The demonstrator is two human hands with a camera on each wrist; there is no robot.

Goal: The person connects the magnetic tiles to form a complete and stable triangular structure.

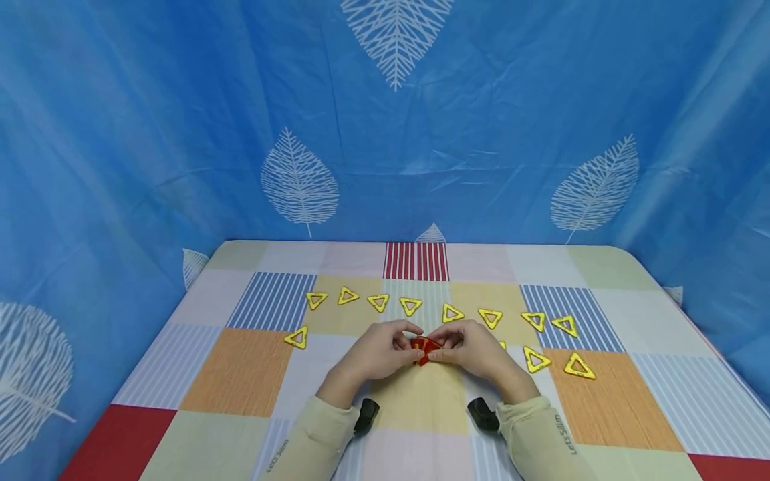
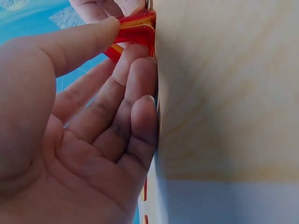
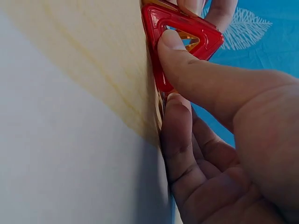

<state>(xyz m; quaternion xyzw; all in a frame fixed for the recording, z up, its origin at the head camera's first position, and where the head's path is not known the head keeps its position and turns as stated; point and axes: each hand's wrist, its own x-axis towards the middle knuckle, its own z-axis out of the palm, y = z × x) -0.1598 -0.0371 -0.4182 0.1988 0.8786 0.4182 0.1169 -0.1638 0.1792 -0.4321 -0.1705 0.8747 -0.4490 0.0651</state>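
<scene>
Both hands meet over the table around red, see-through triangular plastic tiles [image 1: 424, 347] that stand up from the cloth at angles to one another. My left hand [image 1: 377, 349] pinches their left side between thumb and fingers; in the left wrist view a red tile [image 2: 135, 35] shows an orange edge strip. From the right, my right hand [image 1: 478, 349] pinches a hollow red triangle tile [image 3: 159, 58], its thumb set at the triangle's opening. Orange-yellow pieces show through that opening. How many tiles are joined cannot be told, since fingers cover parts of them.
Several hollow yellow triangles lie flat in a row beyond the hands, among them one [image 1: 411, 314]. Another yellow triangle [image 1: 303, 337] lies at left, and more at right, such as one [image 1: 579, 375]. A patchwork cloth [image 1: 228, 371] covers the table; a blue curtain [image 1: 451, 133] hangs behind.
</scene>
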